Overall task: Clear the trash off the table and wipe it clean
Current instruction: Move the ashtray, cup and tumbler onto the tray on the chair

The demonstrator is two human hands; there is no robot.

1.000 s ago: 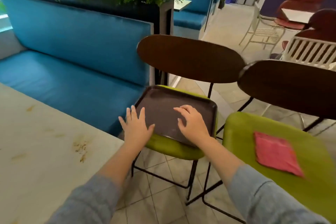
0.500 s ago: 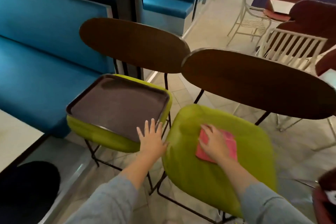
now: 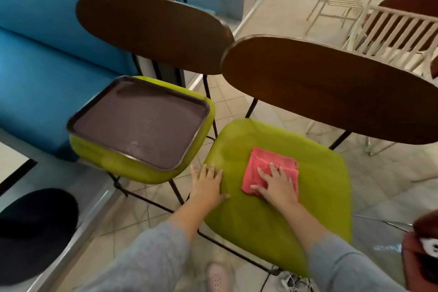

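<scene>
The right hand lies flat on a folded pink cloth, fingers spread wide across its near half, palm pressing it down on the green seat of the right chair. No finger curls under the cloth's edge; the hand is open on top of it rather than gripping. The cloth sits left of the seat's middle, well inside every edge, with bare green cushion all round it and the most room to its right and toward the near edge.

The left hand rests open and empty at the left rim of the same seat, fingers fanned forward, thumb pointing toward the cloth. A narrow strip of cushion separates the two hands.

Just to the left stands a second green chair, its seat carrying an empty dark brown tray. The tray nearly covers the cushion, and its near corner overhangs the seat's front edge slightly. Between the two seats runs a slim gap showing tiled floor and thin black chair legs; the left hand is just beside this gap.

The two oval wooden backrests almost meet at their tips above the gap. A blue bench runs behind the left chair, close against it. At the far left a pale corner of the surface shows, with a dark rounded shape below it. The floor to the right of the right chair lies open. Grey sleeves cover both forearms.
</scene>
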